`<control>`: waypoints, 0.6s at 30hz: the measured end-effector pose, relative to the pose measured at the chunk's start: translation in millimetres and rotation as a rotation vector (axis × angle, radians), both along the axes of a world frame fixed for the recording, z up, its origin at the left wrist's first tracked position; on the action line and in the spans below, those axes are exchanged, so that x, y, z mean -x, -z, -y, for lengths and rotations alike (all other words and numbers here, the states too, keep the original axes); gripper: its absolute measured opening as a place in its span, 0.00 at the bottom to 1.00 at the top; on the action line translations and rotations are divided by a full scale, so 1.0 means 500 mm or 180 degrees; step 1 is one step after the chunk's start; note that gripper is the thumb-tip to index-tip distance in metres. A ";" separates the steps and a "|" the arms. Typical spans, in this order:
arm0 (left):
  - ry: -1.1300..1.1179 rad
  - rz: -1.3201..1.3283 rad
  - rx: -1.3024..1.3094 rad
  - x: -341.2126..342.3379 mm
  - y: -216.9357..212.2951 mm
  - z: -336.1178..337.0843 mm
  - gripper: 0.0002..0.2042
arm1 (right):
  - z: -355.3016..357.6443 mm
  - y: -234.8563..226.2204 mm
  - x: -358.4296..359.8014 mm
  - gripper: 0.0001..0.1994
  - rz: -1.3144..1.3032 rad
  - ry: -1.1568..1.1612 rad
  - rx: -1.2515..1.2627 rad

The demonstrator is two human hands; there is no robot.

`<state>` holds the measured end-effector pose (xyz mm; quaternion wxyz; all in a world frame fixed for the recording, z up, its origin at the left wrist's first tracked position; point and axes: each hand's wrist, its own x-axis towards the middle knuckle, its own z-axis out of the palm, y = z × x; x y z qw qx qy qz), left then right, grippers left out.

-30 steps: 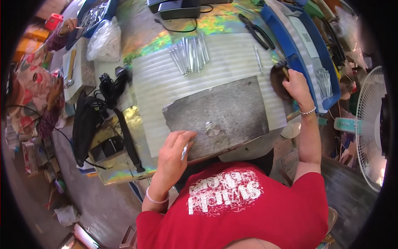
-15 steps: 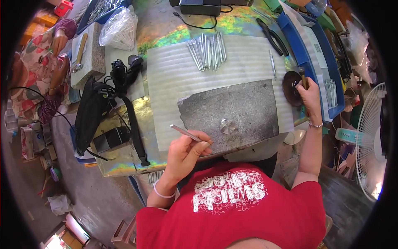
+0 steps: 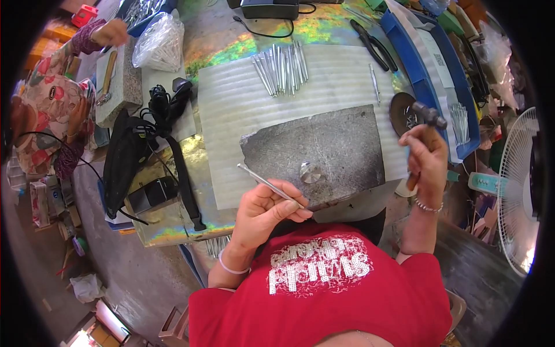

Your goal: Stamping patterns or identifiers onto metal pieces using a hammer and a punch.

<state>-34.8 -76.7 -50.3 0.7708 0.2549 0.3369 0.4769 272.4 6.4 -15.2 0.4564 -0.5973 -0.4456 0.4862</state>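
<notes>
My left hand (image 3: 267,211) grips a thin metal rod (image 3: 263,182) that points up and to the left, at the near edge of a dark stone slab (image 3: 324,147). A small round metal disc (image 3: 310,172) lies on the slab just right of that hand. My right hand (image 3: 426,155) holds a hammer (image 3: 429,113) with a wooden handle, raised above the slab's right side. A row of several metal rods (image 3: 281,67) lies on the white corrugated sheet (image 3: 231,110) beyond the slab.
A dark round dish (image 3: 400,113) sits by the blue tray (image 3: 430,63) at right, with black pliers (image 3: 373,43) farther back. A black bag with straps (image 3: 130,156) lies at left. Another person (image 3: 55,98) works at far left. A fan (image 3: 517,191) stands at right.
My left hand has turned the rod and lifted it off the slab's near edge. My right hand came away from the round dish with the hammer and raised it.
</notes>
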 end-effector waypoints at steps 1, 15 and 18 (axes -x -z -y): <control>0.0015 -0.0003 0.0004 -0.003 0.008 0.001 0.09 | 0.018 -0.013 0.035 0.02 -0.0096 0.0019 0.0123; -0.0455 0.1429 0.0648 -0.051 0.018 0.011 0.09 | 0.116 -0.011 0.233 0.04 -0.1354 -0.1461 0.0457; -0.0388 0.1682 0.0783 -0.052 0.019 0.016 0.09 | 0.124 -0.013 0.240 0.04 -0.1106 -0.1511 0.0384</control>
